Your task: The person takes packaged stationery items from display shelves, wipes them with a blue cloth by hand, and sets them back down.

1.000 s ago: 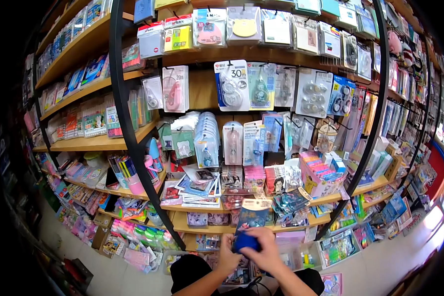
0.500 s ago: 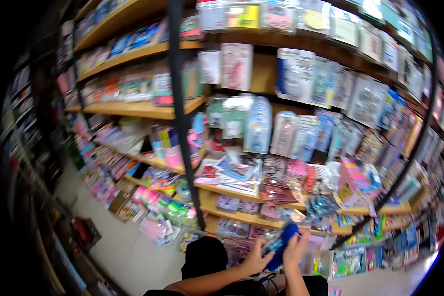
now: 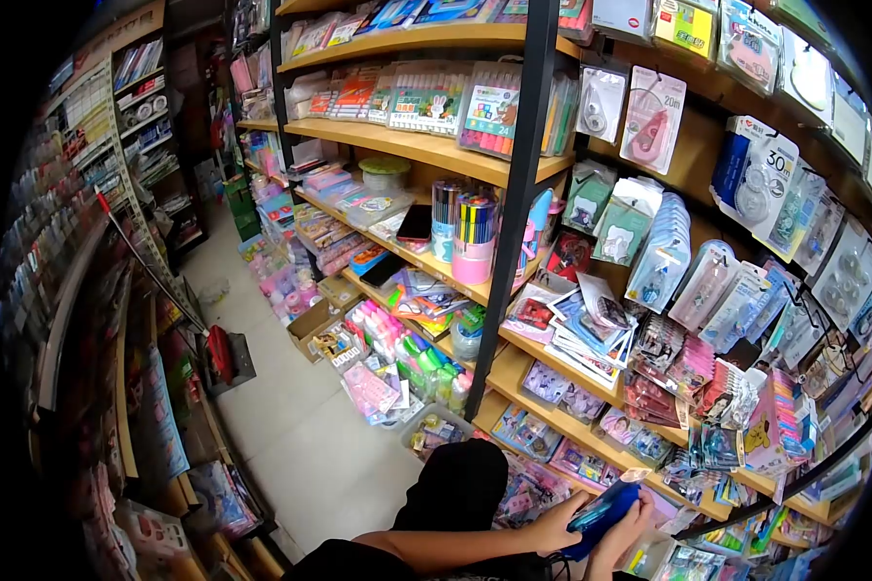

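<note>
At the lower right, my left hand (image 3: 555, 524) and my right hand (image 3: 626, 532) both hold a dark blue packet (image 3: 603, 515). The left fingers and thumb grip its near left side, while my right hand wraps its right edge. A small pale tab (image 3: 635, 475) shows at the packet's top end. What is inside the packet is too small to make out. Just beyond the hands, teal-and-black packs (image 3: 715, 449) hang from the shelf front.
Wooden shelves hold marker sets (image 3: 489, 114), a pink pen holder (image 3: 473, 261), carded correction tapes (image 3: 653, 121) and loose papers (image 3: 591, 324). A black upright post (image 3: 518, 194) divides them. Left along the tiled aisle (image 3: 281, 407) stands a red-and-black dustpan (image 3: 220, 356). My knee (image 3: 460, 484) is close to the lower shelf.
The view has swung left, so the shelves sit further right and more aisle shows. Both hands keep hold of the blue packet, which now appears further right and lower in view.
</note>
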`<state>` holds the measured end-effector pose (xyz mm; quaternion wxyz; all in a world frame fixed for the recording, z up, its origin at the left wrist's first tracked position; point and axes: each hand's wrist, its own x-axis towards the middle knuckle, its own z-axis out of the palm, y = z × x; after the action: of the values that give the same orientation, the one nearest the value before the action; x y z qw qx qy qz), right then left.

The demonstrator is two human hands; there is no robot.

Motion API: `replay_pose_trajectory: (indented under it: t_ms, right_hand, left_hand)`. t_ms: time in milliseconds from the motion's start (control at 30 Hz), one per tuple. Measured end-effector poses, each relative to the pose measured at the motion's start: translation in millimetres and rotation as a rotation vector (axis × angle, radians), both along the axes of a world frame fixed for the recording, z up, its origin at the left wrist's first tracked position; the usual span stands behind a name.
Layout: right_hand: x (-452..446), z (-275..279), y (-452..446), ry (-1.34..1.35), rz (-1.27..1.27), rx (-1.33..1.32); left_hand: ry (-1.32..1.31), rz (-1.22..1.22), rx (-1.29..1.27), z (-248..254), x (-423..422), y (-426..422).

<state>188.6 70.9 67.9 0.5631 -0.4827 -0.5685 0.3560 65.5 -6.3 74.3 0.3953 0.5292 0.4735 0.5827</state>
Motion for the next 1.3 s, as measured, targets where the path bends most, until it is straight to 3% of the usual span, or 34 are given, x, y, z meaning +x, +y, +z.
replay_pose_trajectory:
  t_ms: [67,200,267,333,467,533,667,767,867,1000,1067,1300]
  right_hand:
    - [-17.6,14.6,-19.6,-0.201,-0.056,0.123]
    - [-15.8,16.4,-24.8,-0.393,0.093,0.219]
    - [-17.8,23.9,-26.5,-0.388,0.116,0.271]
    - [-19.7,23.3,-25.4,-0.393,0.087,0.312]
    - [-12.6,15.5,-16.7,-0.209,0.02,-0.086]
    - [-16.0,35.6,-26.4,-0.424,-0.043,-0.133]
    - [-5.1,34.3,-25.0,-0.399,0.004,-0.269]
    - [-7.0,26.8,-28.5,-0.421,-0.181,-0.116]
    - [3.2,13.1,-16.0,-0.38,-0.056,0.205]
    - [12.4,3.5,-10.7,-0.054,0.047,-0.211]
    - [12.5,-14.8,-13.7,0.137,0.108,-0.294]
    - [8.9,-36.4,-31.4,-0.037,0.272,-0.215]
  left_hand:
    - [0.032,0.0,-0.044,-15.5,0.5,6.7]
    - [0.014,-0.01,-0.125,-19.7,-0.3,6.3]
    - [-0.042,0.035,-0.086,-23.0,2.7,5.4]
    - [0.082,0.06,-0.018,-27.1,3.6,4.8]
    - [0.142,0.068,0.068,-17.4,5.5,3.2]
    - [0.206,0.059,0.147,-19.1,5.9,6.0]
    - [0.212,-0.022,0.094,-18.0,7.4,7.1]
    - [0.213,-0.069,0.012,-6.3,5.4,8.5]
    - [0.175,-0.077,-0.018,-5.5,7.4,8.9]
    - [0.126,-0.015,-0.003,-5.8,9.9,9.1]
    - [0.132,-0.001,0.044,-11.4,11.4,13.8]
    - [-0.043,0.021,0.103,-21.2,8.3,28.2]
